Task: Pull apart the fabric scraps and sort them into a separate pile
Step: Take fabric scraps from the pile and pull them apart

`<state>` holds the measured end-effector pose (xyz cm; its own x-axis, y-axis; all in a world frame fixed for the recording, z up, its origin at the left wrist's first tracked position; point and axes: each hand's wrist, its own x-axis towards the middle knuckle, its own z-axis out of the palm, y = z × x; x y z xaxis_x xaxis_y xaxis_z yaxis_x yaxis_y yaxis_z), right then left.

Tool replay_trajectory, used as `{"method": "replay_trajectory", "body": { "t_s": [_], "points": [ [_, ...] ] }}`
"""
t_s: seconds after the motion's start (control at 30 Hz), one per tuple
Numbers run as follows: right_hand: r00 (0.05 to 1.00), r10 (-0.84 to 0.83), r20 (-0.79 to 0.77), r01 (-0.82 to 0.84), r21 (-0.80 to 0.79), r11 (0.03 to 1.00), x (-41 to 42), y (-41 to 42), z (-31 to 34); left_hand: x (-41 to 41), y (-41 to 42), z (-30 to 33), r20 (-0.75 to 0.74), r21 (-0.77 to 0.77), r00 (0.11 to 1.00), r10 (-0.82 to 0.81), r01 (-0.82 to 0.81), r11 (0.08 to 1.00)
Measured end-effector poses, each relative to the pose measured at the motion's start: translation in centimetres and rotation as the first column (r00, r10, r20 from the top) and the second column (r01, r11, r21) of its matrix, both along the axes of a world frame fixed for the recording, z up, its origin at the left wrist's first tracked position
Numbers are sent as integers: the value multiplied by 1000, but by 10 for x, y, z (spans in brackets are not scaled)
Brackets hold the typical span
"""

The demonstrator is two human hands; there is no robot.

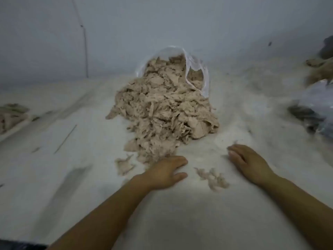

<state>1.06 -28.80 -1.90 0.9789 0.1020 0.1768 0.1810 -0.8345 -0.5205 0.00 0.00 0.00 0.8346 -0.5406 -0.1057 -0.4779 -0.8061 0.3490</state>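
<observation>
Honestly barely anything can be called sorted yet. The big heap of beige fabric scraps is spilled out of a clear plastic bag at the far middle of the surface, and it looks pretty much whole and tangled. Only a couple of loose bits are seen apart from it: one small scrap just beside the near edge of the heap, and a little fluffy clump lying between the two hands. That clump could be taken as the start of the separate pile, but that's a guess. So nearly all the pulling apart is judged to be left.

The left hand is laid flat with fingers relaxed, right at the near tip of the heap, nothing pinched. The right hand is also spread loosely on the surface, well clear of the heap, nothing held as far as can be told (fingertips are blurred).

The surface is covered with a pale, lint-dusted sheet, with a few dark threads scattered on it. A pale wall is seen behind. More beige fabric is stacked at the far left edge, and dark stuff in a plastic bag is at the right, too blurred to be named properly.
</observation>
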Motion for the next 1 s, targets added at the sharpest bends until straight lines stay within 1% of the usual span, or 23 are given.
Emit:
{"method": "replay_trajectory", "body": {
  "t_s": [0.03, 0.1, 0.17, 0.23, 0.3, 0.37, 0.47, 0.57, 0.67, 0.73, 0.8, 0.87, 0.9, 0.93, 1.0],
  "points": [
    [998, 67, -4, -66, 45, 997, -5, 9, -2, -9, 0, -2, -6, -6, 1000, 9, -9, 1000],
    [975, 221, -14, -219, 69, 973, -21, 29, 0, -26, -4, -6, -20, -3, 999, 38, -38, 999],
    [923, 384, -13, -383, 34, 923, -41, 44, -4, -40, -15, -10, -8, -20, 996, 83, -83, 996],
    [895, 446, 21, -446, 2, 895, -47, 47, -11, -44, -22, -13, -8, -20, 991, 134, -134, 991],
    [898, 432, 82, -436, 35, 899, -49, 41, -13, -48, -30, -15, 14, -6, 983, 183, -183, 983],
    [913, 396, 93, -404, 85, 911, -52, 37, -14, -52, -40, -18, 8, 21, 973, 231, -232, 973],
    [915, 392, 96, -401, 123, 908, -54, 36, -12, -49, -46, -14, -21, 86, 958, 287, -285, 955],
    [925, 374, 59, -379, 182, 907, -54, 37, -7, -47, -50, -4, -42, 152, 958, 283, -274, 950],
    [921, 389, 15, -385, 189, 903, -54, 39, -5, -47, -54, 0, -48, 161, 958, 282, -271, 949],
    [914, 407, 1, -398, 205, 894, -52, 39, -3, -41, -54, 5, -48, 201, 960, 277, -263, 944],
    [912, 411, -6, -399, 228, 888, -52, 39, -3, -33, -58, 12, -12, 286, 966, 257, -243, 927],
    [912, 409, -19, -394, 231, 890, -54, 37, -3, -19, -68, 23, 62, 330, 966, 252, -258, 908],
    [916, 400, -31, -383, 232, 894, -55, 35, -3, -10, -74, 27, 94, 311, 963, 253, -270, 911],
    [920, 389, -55, -365, 243, 899, -54, 32, -1, 1, -80, 31, 117, 256, 962, 246, -269, 929],
    [932, 337, -132, -293, 270, 917, -43, 21, 5, 23, -92, 34, 153, 97, 964, 218, -235, 967]
  ]
}}
